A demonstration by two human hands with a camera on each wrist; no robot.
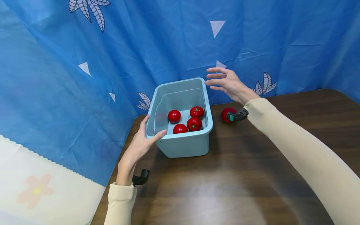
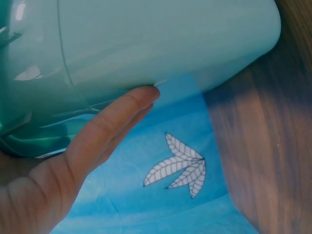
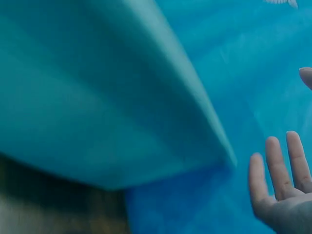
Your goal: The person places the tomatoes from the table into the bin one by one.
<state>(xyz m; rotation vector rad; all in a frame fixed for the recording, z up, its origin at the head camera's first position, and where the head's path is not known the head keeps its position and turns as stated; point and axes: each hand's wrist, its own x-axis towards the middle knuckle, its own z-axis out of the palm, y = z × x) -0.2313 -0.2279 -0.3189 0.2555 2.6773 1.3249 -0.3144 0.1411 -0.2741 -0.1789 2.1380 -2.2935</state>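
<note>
A light blue plastic bin stands on the table with several red tomatoes on its floor. My left hand grips the bin's near left corner, thumb over the front rim and fingers along the outer left side. In the left wrist view those fingers lie nearly straight against the bin wall. Beside the far right corner of the bin, my right hand is held in the air with its fingers spread and nothing in them. Under the right wrist, another tomato sits on the table, partly covered by the wrist camera.
The brown wooden table extends to the front and right. A blue patterned curtain hangs close behind the bin and along the left side. A white cloth with a flower shows at the lower left.
</note>
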